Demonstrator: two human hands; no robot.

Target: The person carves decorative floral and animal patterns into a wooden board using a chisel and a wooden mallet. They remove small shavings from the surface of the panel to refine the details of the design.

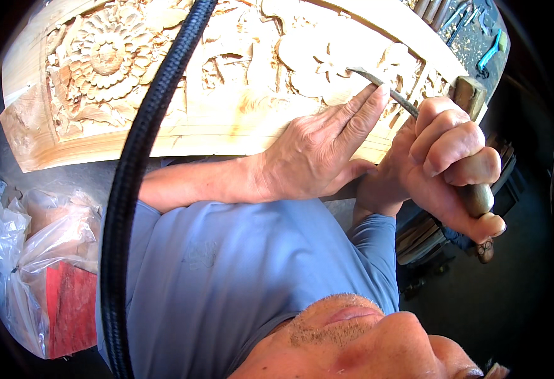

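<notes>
A pale carved wooden panel (pixel 245 76) spans the top of the head view, with a round flower relief at left and a star-shaped flower toward the right. My right hand (pixel 451 161) is closed around the handle of a chisel (pixel 403 103), whose blade tip lies over the carving beside the star-shaped flower. My left hand (pixel 315 148) has its fingers stretched out, fingertips touching the chisel's metal shaft and thumb apart. A wooden mallet or block (pixel 469 88) sits at the panel's right edge, beside my right hand.
A dark tray (pixel 492 38) with several tools, including a blue one (pixel 488 54), is at upper right. Plastic bags (pixel 30 227) and a red object (pixel 72 303) lie at lower left. A thick black braided cord (pixel 135 177) crosses the view. My blue shirt fills the bottom middle.
</notes>
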